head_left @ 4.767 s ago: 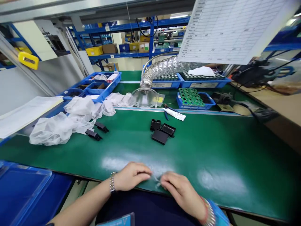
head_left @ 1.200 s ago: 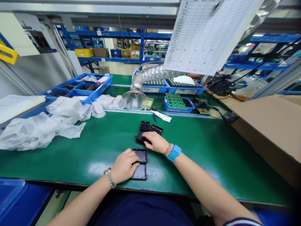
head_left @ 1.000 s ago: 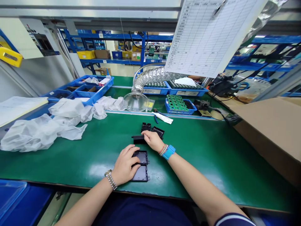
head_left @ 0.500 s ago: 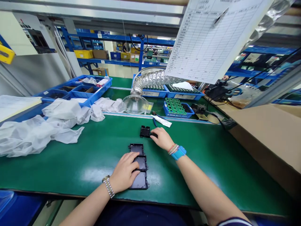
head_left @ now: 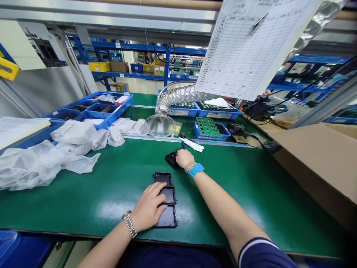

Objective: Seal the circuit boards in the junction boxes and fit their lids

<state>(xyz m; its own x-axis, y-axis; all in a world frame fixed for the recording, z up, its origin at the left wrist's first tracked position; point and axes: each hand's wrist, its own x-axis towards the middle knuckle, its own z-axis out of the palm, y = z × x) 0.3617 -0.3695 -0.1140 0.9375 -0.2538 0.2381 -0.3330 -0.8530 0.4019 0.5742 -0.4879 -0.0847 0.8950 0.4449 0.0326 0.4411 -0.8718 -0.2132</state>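
Three black plastic case halves [head_left: 169, 216] lie in a row on the green bench, open side up. Across their left side rests my left hand [head_left: 149, 206], fingers apart and fingertips touching the cases. Farther up the bench, my right hand [head_left: 184, 158] has its fingers closed on another black plastic case [head_left: 171, 159], which sits turned at an angle. My right fingertips are partly hidden behind the hand. Just beyond it lie a white tube [head_left: 192, 144] and a blue-handled tool [head_left: 183, 144].
A clear fume hood [head_left: 160, 125] on a foil duct stands behind. Green circuit boards [head_left: 208, 127] fill a small blue bin. White wrapping sheets [head_left: 36, 163] and blue bins [head_left: 111, 115] are at left, a cardboard box [head_left: 320, 156] at right. A paper form [head_left: 251, 48] hangs overhead.
My right hand has moved left over the far case, and that case has turned at an angle. My left hand stays on the row of cases.
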